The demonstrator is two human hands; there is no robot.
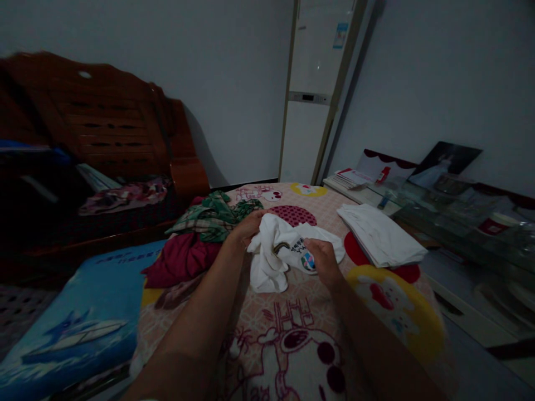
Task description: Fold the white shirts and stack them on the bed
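Observation:
A crumpled white garment (270, 262) with dark lettering and a blue-and-pink print is held between my two hands over the patterned cloth (288, 317). My left hand (251, 227) grips its left side, the fingers partly hidden by the fabric. Beside the print, my right hand (322, 257) pinches the garment with thumb and fingers. A maroon cloth (184, 259) and a green plaid cloth (215, 217) lie heaped to the left of my left hand. To the right of my right hand rests a folded white cloth (380, 234).
A wooden bench (112, 128) with clothes on it stands at the left, behind a blue printed box (87, 317). At the right is a glass-topped cabinet (443, 206) holding papers, a photo and a cup. A tall white appliance (307, 133) stands at the back.

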